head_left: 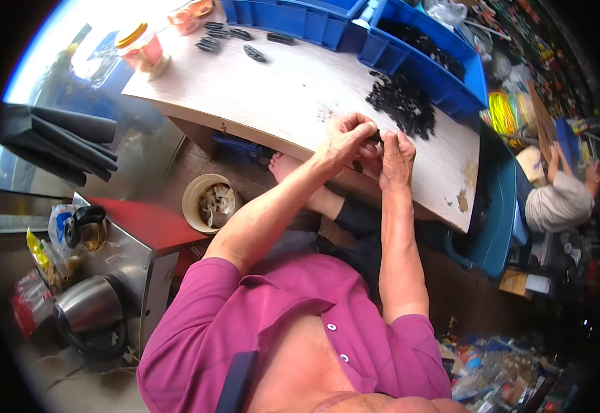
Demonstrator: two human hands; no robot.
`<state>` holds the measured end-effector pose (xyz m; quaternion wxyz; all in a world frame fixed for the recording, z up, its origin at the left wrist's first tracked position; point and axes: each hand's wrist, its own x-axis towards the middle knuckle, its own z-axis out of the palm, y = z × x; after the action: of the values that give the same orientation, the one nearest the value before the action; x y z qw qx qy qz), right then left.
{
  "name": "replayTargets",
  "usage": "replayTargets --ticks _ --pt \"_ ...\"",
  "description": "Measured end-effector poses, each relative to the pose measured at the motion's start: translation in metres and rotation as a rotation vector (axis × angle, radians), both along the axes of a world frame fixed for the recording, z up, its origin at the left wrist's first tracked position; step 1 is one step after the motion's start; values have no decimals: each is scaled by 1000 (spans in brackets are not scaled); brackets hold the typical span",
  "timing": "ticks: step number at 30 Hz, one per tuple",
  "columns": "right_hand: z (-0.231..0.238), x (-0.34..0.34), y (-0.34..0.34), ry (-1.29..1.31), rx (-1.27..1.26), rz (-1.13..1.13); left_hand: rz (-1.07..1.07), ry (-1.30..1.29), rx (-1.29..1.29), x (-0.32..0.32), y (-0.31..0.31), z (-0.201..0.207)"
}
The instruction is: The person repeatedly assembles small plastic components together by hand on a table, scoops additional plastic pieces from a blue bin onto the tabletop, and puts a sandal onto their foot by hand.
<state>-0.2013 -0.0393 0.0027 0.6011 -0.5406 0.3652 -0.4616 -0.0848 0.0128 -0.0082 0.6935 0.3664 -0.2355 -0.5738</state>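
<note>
Over the front edge of the pale table (259, 103), my two hands come together with the fingers pinched. Between the fingertips shows a small black piece (376, 137), mostly covered, so its exact kind is hidden. My left hand (345, 141) holds it from the left, and my right hand (396, 157) from the right. Just beyond them lies a heap of small black parts (403, 103). Farther left on the table rest several larger dark ribbed pieces (254, 54).
Blue bins (293, 24) line the table's back; the right-hand blue bin (475, 79) contains black parts. A jar (140, 48) stands at the far left corner. Below are a waste bucket (193, 206), a red-topped cabinet (145, 220) and a kettle (90, 306). Another person (561, 199) sits at right.
</note>
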Motion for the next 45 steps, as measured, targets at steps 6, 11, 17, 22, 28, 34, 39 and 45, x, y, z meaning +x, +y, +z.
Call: replayTargets --ticks 6,11,17,22,28,34,39,45 --pt "7 -35 -2 -213 272 -31 396 -570 -19 9 -20 -11" --pt "13 -100 -28 -252 369 -310 542 -1339 38 35 -55 -3" --pt "37 -156 -49 -197 375 -788 355 -1832 -46 38 -82 -5" --pt "24 -147 -45 -155 391 -699 485 -1690 -90 42 -88 -14" --pt "9 -95 -28 -136 322 -214 368 -702 31 37 -64 -16" --pt "7 -58 -13 -92 274 46 132 -106 53 16 -21 -3" --pt "2 -39 -15 -36 228 152 131 -67 54 9 -3 -1" --pt "8 -26 -10 94 223 199 26 -85 70 12 1 2"
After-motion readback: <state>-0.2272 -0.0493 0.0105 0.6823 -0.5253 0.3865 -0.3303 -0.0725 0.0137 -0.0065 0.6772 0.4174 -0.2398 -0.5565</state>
